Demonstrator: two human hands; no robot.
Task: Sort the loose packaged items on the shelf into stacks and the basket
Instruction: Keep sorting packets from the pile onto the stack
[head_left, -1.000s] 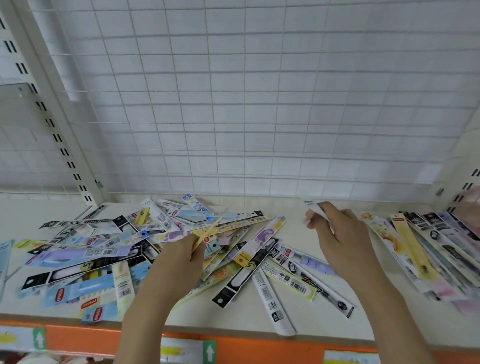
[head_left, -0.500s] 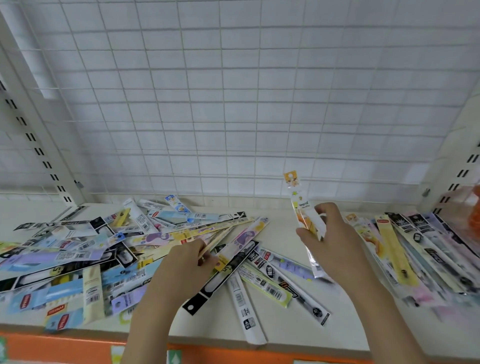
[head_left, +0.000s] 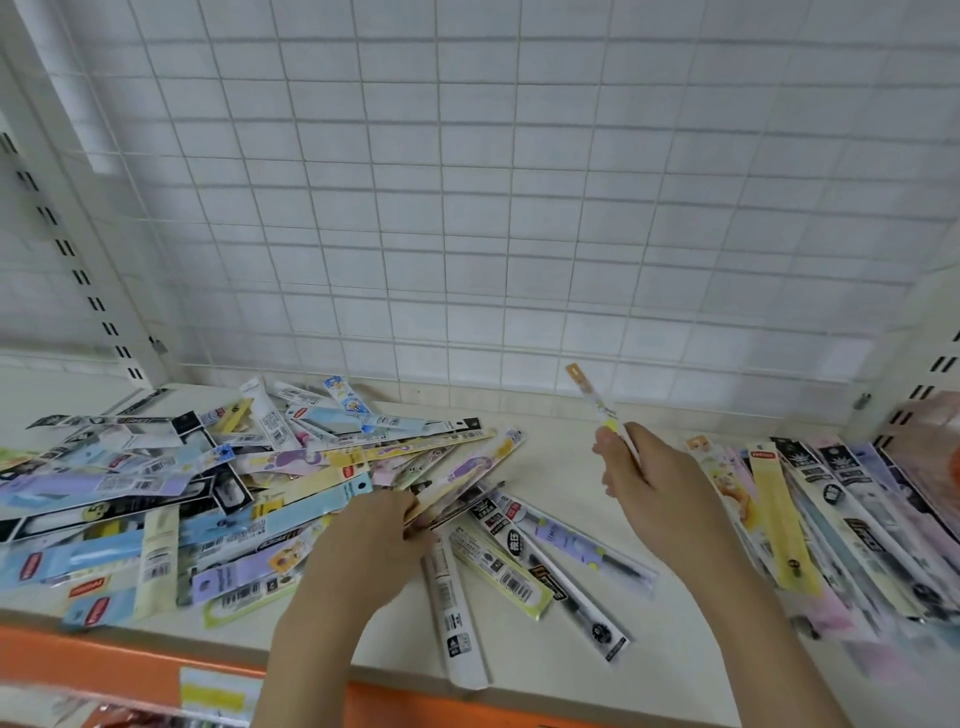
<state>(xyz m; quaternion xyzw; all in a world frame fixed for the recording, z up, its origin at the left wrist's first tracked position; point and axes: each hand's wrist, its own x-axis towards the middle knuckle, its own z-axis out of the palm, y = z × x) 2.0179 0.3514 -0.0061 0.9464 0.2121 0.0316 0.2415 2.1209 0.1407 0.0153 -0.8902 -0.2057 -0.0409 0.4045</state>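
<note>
The right hand (head_left: 652, 488) pinches a thin yellow packet (head_left: 597, 405) (tilted up); the left hand (head_left: 374, 540) grips packets in the pile (head_left: 447, 493).

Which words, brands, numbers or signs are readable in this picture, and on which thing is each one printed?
"5": black and yellow package in the loose pile at left.
Red brand tags on the blue packages at front left: too blurred to read.
Characters on the black and white pen package in the middle: too blurred.
Barcodes and small print on the white package at the shelf edge: too small.
</note>
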